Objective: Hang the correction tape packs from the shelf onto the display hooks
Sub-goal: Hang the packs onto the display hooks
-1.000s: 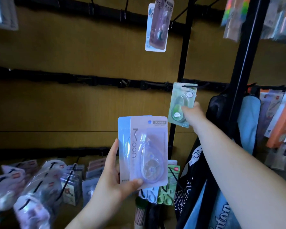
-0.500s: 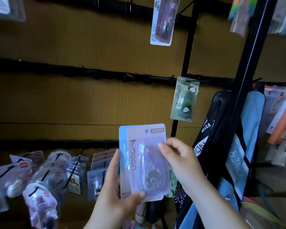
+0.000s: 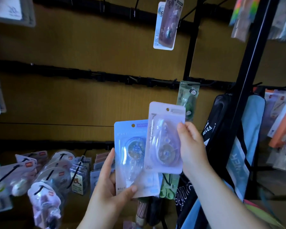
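Note:
My right hand (image 3: pixel 191 146) grips a lilac correction tape pack (image 3: pixel 163 138) by its right edge, lifted up and right of the others. A blue correction tape pack (image 3: pixel 129 154) stays in my left hand (image 3: pixel 109 189), thumb across its bottom edge, with another pale pack partly hidden behind it. A green pack (image 3: pixel 189 98) hangs on a hook of the middle black rail (image 3: pixel 106 75), just above the lilac one. Higher up, a brownish pack (image 3: pixel 169 22) hangs from the top rail.
Several packaged goods hang on low hooks at the lower left (image 3: pixel 53 176). A black upright post (image 3: pixel 253 80) stands to the right, with black and blue bags (image 3: pixel 234 146) hanging beside it. More stationery packs hang at the far right (image 3: pixel 282 119).
My right hand let go of the hung green pack, came down to the packs in my left hand, and pulled the lilac pack up and to the right, uncovering the blue one.

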Motion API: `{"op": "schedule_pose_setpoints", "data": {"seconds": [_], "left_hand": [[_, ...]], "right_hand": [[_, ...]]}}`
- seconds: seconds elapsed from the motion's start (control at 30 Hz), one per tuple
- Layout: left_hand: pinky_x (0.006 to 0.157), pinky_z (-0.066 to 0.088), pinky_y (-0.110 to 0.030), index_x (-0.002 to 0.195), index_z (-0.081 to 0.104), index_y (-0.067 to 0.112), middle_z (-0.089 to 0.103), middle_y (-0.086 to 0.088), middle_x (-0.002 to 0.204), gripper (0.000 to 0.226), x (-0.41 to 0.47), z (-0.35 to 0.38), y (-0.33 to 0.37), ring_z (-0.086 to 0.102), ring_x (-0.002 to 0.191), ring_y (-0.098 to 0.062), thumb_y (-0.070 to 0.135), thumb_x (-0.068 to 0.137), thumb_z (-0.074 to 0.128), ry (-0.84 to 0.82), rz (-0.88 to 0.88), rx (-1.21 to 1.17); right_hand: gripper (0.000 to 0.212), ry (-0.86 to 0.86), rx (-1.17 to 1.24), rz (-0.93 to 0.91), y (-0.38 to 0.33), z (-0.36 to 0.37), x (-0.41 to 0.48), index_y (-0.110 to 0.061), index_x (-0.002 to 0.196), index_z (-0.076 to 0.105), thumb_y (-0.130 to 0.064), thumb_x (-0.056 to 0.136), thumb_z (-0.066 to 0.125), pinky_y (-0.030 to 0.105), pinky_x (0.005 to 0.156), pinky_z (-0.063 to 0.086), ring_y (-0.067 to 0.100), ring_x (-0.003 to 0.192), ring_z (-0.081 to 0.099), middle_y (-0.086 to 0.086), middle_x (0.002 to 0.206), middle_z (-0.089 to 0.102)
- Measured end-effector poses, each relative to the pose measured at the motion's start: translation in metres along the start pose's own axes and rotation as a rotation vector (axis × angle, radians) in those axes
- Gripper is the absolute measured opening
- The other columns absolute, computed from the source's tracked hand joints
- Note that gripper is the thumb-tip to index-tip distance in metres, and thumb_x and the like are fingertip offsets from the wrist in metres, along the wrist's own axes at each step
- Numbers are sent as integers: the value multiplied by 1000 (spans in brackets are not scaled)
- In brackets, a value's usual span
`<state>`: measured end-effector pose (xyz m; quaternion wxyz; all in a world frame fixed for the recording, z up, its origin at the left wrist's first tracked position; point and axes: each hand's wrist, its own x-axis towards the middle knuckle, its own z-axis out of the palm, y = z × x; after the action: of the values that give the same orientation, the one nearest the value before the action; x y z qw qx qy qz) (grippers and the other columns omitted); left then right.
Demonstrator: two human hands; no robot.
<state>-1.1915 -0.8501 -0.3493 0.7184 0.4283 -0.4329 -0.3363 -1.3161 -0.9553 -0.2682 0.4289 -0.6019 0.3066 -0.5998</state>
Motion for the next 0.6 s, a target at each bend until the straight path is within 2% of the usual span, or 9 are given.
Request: {"op": "schedule_pose_setpoints", "data": {"seconds": [0.1, 0.17, 0.23, 0.37, 0.47, 0.6], "left_hand": [[55, 56, -19, 107, 40, 48, 75, 15, 84, 80, 2, -4, 3, 71, 81, -7, -21, 71, 58, 4, -10, 33], [53, 56, -19, 107, 41, 46, 74, 12, 86, 76, 4, -6, 3, 71, 81, -5, -19, 72, 58, 9, -17, 51], [52, 56, -20, 104, 44, 42, 68, 10, 96, 67, 4, -8, 5, 70, 83, -10, -16, 73, 60, 22, -29, 61], [66, 60, -27, 97, 50, 39, 66, 9, 102, 57, 3, -11, 5, 65, 98, -18, -7, 71, 69, 32, -38, 67], [71, 59, -29, 97, 49, 40, 65, 6, 105, 55, 3, -10, 6, 65, 99, -18, -9, 75, 62, 46, -30, 75], [60, 60, -26, 97, 49, 38, 65, 4, 103, 54, 3, -13, 8, 68, 90, -18, -11, 76, 60, 53, -24, 69]], "right_hand": [[28, 97, 12, -59, -15, -9, 25, -22, 67, 46, -19, 95, 42, 28, 69, 35, 17, 75, 45, -1, 71, 50], [29, 136, 17, -87, -25, -13, 38, -22, 66, 45, -20, 95, 42, 28, 69, 35, 18, 77, 42, -1, 71, 48], [28, 132, 26, -82, -33, -13, 48, -23, 68, 47, -21, 95, 42, 31, 74, 37, 18, 79, 45, -2, 73, 51], [27, 81, -48, -38, -43, -7, 61, -23, 68, 48, -23, 94, 42, 32, 75, 38, 19, 82, 47, -1, 75, 51], [27, 44, -93, -22, -44, -2, 68, -24, 68, 49, -24, 94, 41, 33, 78, 40, 20, 85, 50, 0, 80, 53], [25, 39, -90, -31, -37, 1, 70, -23, 71, 51, -24, 95, 42, 34, 78, 41, 21, 86, 50, 8, 89, 55]]}}
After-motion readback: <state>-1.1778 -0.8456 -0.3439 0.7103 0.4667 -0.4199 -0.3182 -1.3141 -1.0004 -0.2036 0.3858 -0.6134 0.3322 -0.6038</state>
